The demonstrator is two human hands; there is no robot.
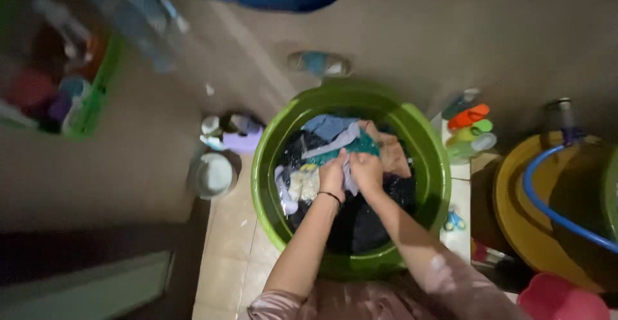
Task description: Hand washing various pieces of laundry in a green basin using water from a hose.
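cloth [348,177]: pale wet piece, bunched between both hands over green tub [428,146]
left hand [333,177]: fist clenched on cloth
right hand [367,172]: fist clenched on cloth, touching left
tub: soaked clothes, dark water

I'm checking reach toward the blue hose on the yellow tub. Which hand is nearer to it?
Right. The right hand is in the green basin on the blue hose side; the left hand is just beyond it, farther away.
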